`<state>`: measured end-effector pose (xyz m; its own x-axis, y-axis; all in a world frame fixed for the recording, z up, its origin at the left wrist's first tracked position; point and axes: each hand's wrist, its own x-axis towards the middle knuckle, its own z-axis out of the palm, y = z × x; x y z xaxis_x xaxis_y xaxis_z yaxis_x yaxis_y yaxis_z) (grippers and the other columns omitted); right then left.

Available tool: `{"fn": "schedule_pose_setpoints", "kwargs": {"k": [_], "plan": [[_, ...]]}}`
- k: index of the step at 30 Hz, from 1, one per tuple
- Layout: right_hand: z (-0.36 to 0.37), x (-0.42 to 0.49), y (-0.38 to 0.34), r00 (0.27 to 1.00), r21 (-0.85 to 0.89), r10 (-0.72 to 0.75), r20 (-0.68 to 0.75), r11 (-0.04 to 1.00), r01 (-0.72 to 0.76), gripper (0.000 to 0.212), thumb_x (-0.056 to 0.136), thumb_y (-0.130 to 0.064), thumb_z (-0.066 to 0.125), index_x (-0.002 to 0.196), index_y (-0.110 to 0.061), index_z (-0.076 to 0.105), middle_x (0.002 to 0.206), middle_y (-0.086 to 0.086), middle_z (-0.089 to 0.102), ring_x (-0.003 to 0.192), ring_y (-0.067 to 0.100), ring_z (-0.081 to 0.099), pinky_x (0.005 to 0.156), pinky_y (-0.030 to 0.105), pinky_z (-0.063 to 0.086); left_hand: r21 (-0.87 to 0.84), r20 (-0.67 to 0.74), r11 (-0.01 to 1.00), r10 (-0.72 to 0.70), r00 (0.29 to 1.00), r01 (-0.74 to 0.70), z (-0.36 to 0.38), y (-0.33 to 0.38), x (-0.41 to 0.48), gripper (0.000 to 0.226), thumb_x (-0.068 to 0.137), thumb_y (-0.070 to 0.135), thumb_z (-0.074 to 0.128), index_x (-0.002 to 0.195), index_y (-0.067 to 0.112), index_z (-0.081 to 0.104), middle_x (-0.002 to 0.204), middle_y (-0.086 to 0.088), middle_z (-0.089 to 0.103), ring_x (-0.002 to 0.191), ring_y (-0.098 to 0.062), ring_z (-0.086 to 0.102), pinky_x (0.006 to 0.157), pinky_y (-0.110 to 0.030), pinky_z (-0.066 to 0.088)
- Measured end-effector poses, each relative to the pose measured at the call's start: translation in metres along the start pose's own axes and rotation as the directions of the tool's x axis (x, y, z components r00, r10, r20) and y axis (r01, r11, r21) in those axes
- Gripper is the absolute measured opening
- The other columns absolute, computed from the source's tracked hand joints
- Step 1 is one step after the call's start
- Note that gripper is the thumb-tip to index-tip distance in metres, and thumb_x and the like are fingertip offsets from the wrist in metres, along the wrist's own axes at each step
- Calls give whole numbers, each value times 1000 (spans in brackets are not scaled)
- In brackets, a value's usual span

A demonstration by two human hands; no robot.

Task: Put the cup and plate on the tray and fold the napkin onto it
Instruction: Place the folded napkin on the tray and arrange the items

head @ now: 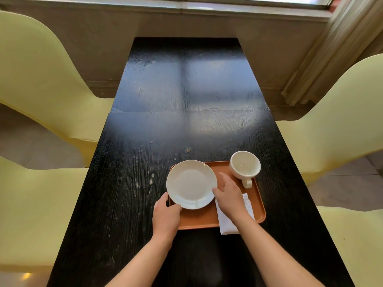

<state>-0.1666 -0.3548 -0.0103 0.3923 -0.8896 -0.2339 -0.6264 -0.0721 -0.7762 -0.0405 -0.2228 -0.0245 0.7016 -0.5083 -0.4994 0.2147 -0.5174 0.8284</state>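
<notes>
Your left hand (165, 216) and right hand (228, 195) clasped the plate (190, 183) over the tray (199, 219), likely needing a level set-down inside.

I count one plate (191, 184), one cup (245, 167), one tray (199, 220) and one napkin (227, 229), all on one counter (165, 100). Four chairs (37, 65) stand beside it, two left, two right. My grips are two: left grip (165, 218), right grip (230, 195)

One head-worn camera, looking forward and down
Wide-angle, close over the tray (199, 219) at lower centre; the table (186, 90) recedes to the window (248, 1) at top.
</notes>
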Motion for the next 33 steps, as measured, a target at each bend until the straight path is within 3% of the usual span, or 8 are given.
{"fn": "schedule_pose_setpoints", "kwargs": {"k": [5,8,12,19,23,26,30,33], "plan": [[-30,-56,42,966,-32,22,-257,999,-32,34,97,-18,66,131,-19,66,115,-14,63,108,5,60,81,9,42,256,-13,951,183,983,-174,0,-17,-30,51,88,2,58,136,17,57,118,5,54,102,-7,58,83,-23,44],[-48,-62,69,933,-100,145,-329,977,-187,35,97,-26,65,131,-18,64,118,-3,68,101,9,59,77,20,48,394,179,853,295,939,-343,10,-25,-41,44,87,4,61,129,17,62,115,10,58,110,-8,58,90,-22,45],[-55,-40,79,949,-310,231,-214,905,-290,46,96,-41,64,133,-15,60,119,3,67,106,18,63,84,33,53,532,355,728,271,895,-432,41,-23,-52,44,94,35,62,136,24,58,127,9,60,122,-9,53,101,-25,43],[-58,-6,69,899,-362,431,-71,829,-426,53,89,-56,64,125,-17,59,114,2,67,93,18,60,69,32,46,640,304,696,161,939,-326,89,-6,-53,39,92,43,56,126,24,59,112,5,68,108,-21,57,99,-40,43],[-64,-4,76,867,-133,499,10,860,-493,39,90,-38,73,120,-16,63,109,1,70,97,19,68,75,34,56,480,268,850,95,959,-218,100,-3,-48,50,88,29,64,136,20,54,131,3,63,120,-18,57,103,-38,43],[-69,-17,90,845,109,532,-51,844,-524,22,92,-31,72,109,-17,68,94,0,74,82,17,72,61,32,59,204,227,975,37,973,-85,105,1,-47,48,86,19,70,132,23,56,125,3,63,110,-13,59,95,-33,51],[-60,-34,103,757,501,642,-124,699,-510,17,93,-23,73,105,-15,65,94,5,72,76,19,75,49,26,60,-125,168,976,-157,973,179,117,8,-44,53,88,12,73,137,19,52,116,0,61,110,-21,62,96,-44,57],[-49,-39,101,765,588,642,-47,637,-498,21,91,-19,76,107,-15,62,98,9,72,69,22,79,56,34,65,-107,156,980,-149,976,167,122,4,-42,51,90,15,72,138,18,52,114,1,60,107,-19,62,92,-40,57]]}}
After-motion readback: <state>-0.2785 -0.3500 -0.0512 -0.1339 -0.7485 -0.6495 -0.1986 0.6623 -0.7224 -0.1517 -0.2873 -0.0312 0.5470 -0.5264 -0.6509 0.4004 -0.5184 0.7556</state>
